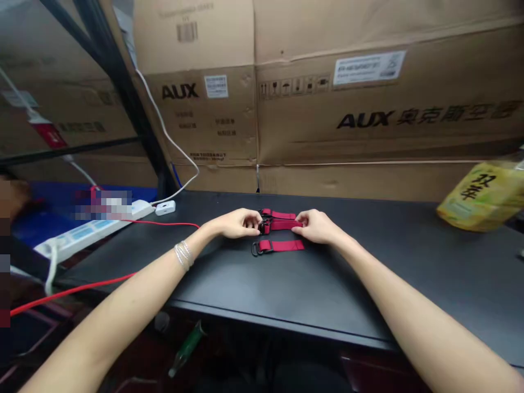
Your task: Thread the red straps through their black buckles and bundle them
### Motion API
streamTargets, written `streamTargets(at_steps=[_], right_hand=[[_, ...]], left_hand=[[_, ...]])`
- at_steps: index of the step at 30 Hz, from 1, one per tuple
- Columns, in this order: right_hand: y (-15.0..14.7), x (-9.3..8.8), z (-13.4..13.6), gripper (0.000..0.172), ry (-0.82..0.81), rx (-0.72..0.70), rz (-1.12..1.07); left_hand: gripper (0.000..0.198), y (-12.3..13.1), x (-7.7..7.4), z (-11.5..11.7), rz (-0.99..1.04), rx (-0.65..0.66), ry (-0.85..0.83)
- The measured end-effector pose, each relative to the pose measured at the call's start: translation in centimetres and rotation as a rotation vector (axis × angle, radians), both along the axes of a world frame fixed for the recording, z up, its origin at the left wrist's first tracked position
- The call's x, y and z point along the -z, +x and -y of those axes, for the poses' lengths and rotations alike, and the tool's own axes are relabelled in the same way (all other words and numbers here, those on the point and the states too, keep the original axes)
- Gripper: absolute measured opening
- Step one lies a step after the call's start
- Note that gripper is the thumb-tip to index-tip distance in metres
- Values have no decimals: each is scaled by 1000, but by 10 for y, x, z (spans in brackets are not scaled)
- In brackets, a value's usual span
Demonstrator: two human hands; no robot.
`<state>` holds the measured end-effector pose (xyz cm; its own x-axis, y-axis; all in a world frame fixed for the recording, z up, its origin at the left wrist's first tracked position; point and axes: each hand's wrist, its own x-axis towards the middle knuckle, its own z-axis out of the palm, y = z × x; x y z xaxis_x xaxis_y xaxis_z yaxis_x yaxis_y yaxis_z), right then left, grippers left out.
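Several short red webbing straps with black buckles lie side by side on the dark tabletop [245, 278]. My left hand [242, 222] pinches the black buckle end of the middle red strap [280, 224]. At the other end of that same strap, my right hand [315, 225] has its thumb and fingers closed on the webbing. Just behind it lies another red strap [282, 215], partly hidden. Closest to me, a third red strap [286, 246] rests flat and untouched, with its black ring and slider toward the left.
Large cardboard boxes [295, 136] stand along the back edge. A white power strip [94, 229] and a small white plug-like block [165, 208] are on the left, with a red cord [164, 222] running under my left forearm. At right stands a yellow pouch [478, 196].
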<state>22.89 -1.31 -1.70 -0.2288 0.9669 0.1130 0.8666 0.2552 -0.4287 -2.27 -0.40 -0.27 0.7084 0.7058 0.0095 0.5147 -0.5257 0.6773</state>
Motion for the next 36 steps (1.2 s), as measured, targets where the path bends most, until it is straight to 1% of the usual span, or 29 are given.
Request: streamTargets(at_steps=[11,17,21,29,36], right_hand=[[0,-1,0,14,-12,-19,3],[0,-1,1,14,-20,-22,-9],[0,-1,1,13,-23,-12,-14],[-1,-1,1,13,-18,-29,-12],[0,0,1,15,-6,-45,-15]], left_hand=[[30,3,-1,2,14,-83,-23],[28,1,3,-2,18,-105,-8],[23,1,5,-3,29,-129,-1],[17,1,5,-4,24,-160,15],[22,2,2,-1,19,-141,-1]])
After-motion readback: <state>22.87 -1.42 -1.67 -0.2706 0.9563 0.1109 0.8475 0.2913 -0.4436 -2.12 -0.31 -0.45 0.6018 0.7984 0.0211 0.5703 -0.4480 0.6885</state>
